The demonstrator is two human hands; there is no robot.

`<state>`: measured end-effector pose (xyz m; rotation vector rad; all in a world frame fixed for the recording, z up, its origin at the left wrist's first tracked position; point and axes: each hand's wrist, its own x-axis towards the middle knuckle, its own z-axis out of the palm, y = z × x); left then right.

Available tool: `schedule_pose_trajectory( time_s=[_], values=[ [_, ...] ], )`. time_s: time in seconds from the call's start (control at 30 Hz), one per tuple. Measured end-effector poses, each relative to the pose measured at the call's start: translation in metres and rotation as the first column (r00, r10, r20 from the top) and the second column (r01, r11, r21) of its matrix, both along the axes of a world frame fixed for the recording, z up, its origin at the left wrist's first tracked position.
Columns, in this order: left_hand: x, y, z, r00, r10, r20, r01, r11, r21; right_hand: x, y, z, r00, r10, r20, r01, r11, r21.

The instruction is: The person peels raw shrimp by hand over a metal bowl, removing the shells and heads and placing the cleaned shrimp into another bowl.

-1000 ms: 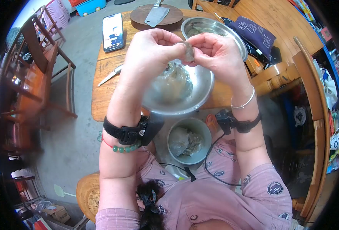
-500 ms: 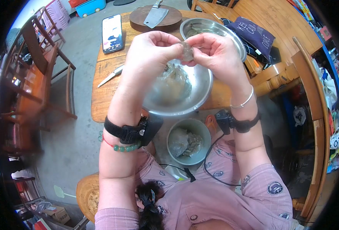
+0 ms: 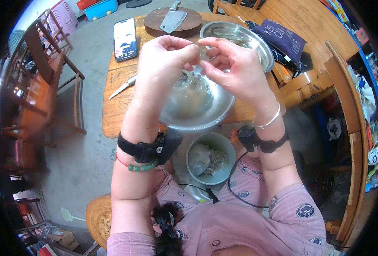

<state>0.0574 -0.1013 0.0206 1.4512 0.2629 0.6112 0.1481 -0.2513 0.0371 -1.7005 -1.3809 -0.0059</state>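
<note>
Above the near metal basin (image 3: 223, 100), my left hand (image 3: 167, 55) pinches a greyish, translucent shrimp (image 3: 204, 53) between thumb and fingertips. My right hand (image 3: 236, 62) meets it from the other side, index fingertip at the top and thumb lower down, both against the shrimp. Fingers cover part of it, so its full shape is hidden. In the basin below lie a clear plastic bag and wet, greyish shrimp (image 3: 191, 91), partly behind my left hand.
Behind my right hand stands a second metal bowl (image 3: 268, 53) with shrimp. A cleaver (image 3: 174, 20) rests on a round chopping board (image 3: 193, 27). A phone (image 3: 125, 39) and a small knife (image 3: 122, 87) lie at left. Between my legs stands a bucket (image 3: 189, 168) holding scraps and plastic.
My right hand's fingers have spread wider around the shrimp, and its thumb has shifted slightly left and down. My left hand keeps its pinch. The phone screen shows a different picture.
</note>
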Motion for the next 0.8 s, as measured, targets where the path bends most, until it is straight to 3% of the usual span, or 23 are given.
schedule_pose_trajectory(
  time_s=[0.23, 0.57, 0.8],
  values=[
    [0.005, 0.006, -0.007, 0.993, -0.095, -0.067, 0.095, 0.995, -0.003, 0.013, 0.008, -0.013, 0.911, -0.175, 0.374, 0.107, 0.975, 0.194],
    [0.007, 0.000, -0.007, 0.996, -0.038, -0.077, 0.046, 0.994, 0.103, 0.016, 0.008, -0.016, 0.894, -0.176, 0.412, 0.106, 0.977, 0.187],
    [0.007, -0.008, -0.006, 0.998, -0.007, -0.058, 0.012, 0.995, 0.097, 0.014, 0.006, -0.013, 0.943, -0.172, 0.285, 0.121, 0.975, 0.186]
  ],
)
